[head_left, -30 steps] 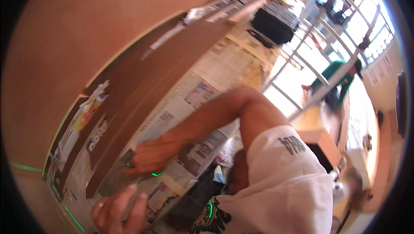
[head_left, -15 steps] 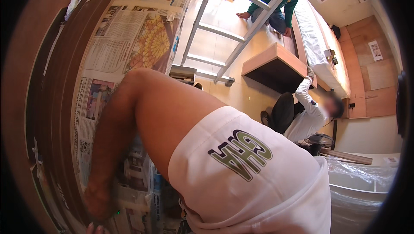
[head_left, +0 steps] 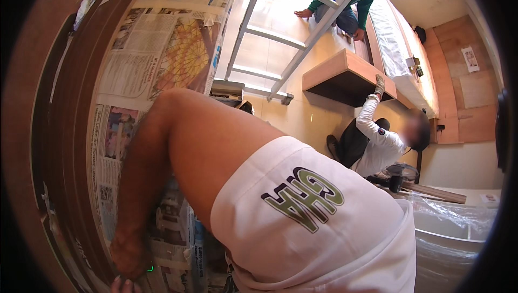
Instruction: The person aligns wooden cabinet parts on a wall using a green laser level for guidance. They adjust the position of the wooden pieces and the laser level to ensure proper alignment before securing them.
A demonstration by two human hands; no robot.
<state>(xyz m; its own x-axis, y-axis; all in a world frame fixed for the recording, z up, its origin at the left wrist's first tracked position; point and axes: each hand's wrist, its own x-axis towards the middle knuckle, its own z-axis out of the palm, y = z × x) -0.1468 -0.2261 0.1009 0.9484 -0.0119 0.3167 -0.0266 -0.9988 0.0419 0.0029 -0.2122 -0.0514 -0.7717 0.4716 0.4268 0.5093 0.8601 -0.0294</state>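
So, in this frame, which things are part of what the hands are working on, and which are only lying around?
In hand:
- right hand, pressed down where the newspaper meets the board
- long dark wooden board
- newspaper sheets spread beside the board
- left hand, only fingertips showing at the lower edge

Lying about:
- metal ladder
- wooden shelf unit
- clear plastic sheeting
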